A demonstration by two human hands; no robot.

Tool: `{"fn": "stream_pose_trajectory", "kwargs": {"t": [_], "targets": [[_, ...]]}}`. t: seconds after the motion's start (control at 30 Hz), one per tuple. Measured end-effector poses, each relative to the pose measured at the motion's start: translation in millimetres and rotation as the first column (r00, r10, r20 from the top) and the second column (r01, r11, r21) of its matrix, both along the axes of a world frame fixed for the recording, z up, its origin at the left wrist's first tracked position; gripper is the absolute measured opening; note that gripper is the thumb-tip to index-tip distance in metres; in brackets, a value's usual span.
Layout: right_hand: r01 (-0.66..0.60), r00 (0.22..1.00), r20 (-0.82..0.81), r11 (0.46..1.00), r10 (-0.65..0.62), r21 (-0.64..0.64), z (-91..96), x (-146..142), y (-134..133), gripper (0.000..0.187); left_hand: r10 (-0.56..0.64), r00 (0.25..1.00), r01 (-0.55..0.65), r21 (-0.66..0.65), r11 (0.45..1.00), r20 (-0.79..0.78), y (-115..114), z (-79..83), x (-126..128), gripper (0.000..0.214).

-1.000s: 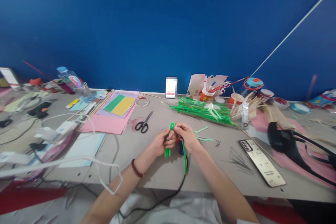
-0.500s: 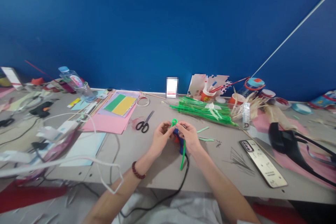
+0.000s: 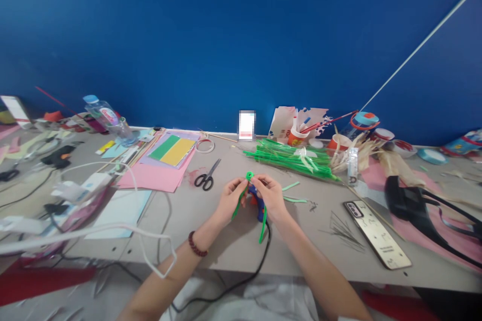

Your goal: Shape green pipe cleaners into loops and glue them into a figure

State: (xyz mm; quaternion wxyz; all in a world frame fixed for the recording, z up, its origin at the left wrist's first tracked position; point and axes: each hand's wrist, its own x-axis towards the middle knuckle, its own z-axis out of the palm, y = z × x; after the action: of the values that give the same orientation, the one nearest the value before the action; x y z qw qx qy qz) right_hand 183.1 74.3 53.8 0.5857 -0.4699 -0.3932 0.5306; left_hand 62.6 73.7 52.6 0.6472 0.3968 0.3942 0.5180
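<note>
Both my hands meet over the middle of the grey table (image 3: 211,241). My left hand (image 3: 229,199) and my right hand (image 3: 271,196) pinch a green strip (image 3: 248,176) curled into a small loop at the top. Its two tails hang down, one under each hand. A blue glue gun (image 3: 259,205) with a black cord lies on the table right behind and under my fingers.
Black scissors (image 3: 206,176) lie left of my hands beside pink paper (image 3: 154,176). A bundle of green strips (image 3: 291,156) lies behind, with cups and a phone (image 3: 377,233) to the right. Cables and a white charger (image 3: 81,186) crowd the left.
My hands moved slightly away from me with the strip. The left tail, bunched under my left hand a second ago, now hangs straight down to the left. The glue gun has come into view.
</note>
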Motion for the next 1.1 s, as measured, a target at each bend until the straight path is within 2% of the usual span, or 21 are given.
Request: {"fn": "stream_pose_trajectory", "kwargs": {"t": [0.17, 0.37, 0.5, 0.63, 0.77, 0.93, 1.0, 1.1], "targets": [[-0.065, 0.985, -0.169, 0.989, 0.042, -0.133, 0.3, 0, 3, 0.030, -0.144, 0.984, 0.153, -0.088, 0.984, 0.104, 4, -2.7, -4, 0.029], [-0.146, 0.968, -0.223, 0.981, 0.115, -0.125, -5.5, 3, 6, 0.028, -0.252, 0.946, 0.286, -0.160, 0.945, 0.205, 15, -17.1, -7, 0.027], [-0.127, 0.970, -0.221, 0.984, 0.097, -0.125, -5.2, 3, 6, 0.028, -0.273, 0.920, 0.328, -0.173, 0.929, 0.280, 15, -16.4, -8, 0.025], [-0.075, 0.986, -0.158, 0.991, 0.057, -0.110, -4.1, 0, 4, 0.032, -0.281, 0.907, 0.350, -0.190, 0.917, 0.314, 13, -11.4, -8, 0.024], [-0.026, 0.999, -0.023, 0.997, 0.024, -0.079, -5.3, -1, 2, 0.029, -0.236, 0.949, 0.277, -0.192, 0.942, 0.211, 9, -6.4, -7, 0.031], [-0.026, 0.977, 0.213, 0.994, 0.003, 0.109, -5.9, 1, 1, 0.016, -0.181, 0.978, 0.197, -0.181, 0.964, 0.103, 6, -2.6, -4, 0.040], [-0.034, 0.961, 0.274, 0.982, -0.018, 0.184, -5.9, 1, 2, 0.013, -0.189, 0.973, 0.210, -0.173, 0.962, 0.131, 6, -4.4, -4, 0.040], [-0.052, 0.947, 0.320, 0.972, -0.025, 0.231, -5.4, 3, 2, 0.014, -0.216, 0.949, 0.258, -0.173, 0.951, 0.229, 8, -7.7, -5, 0.038]]}}
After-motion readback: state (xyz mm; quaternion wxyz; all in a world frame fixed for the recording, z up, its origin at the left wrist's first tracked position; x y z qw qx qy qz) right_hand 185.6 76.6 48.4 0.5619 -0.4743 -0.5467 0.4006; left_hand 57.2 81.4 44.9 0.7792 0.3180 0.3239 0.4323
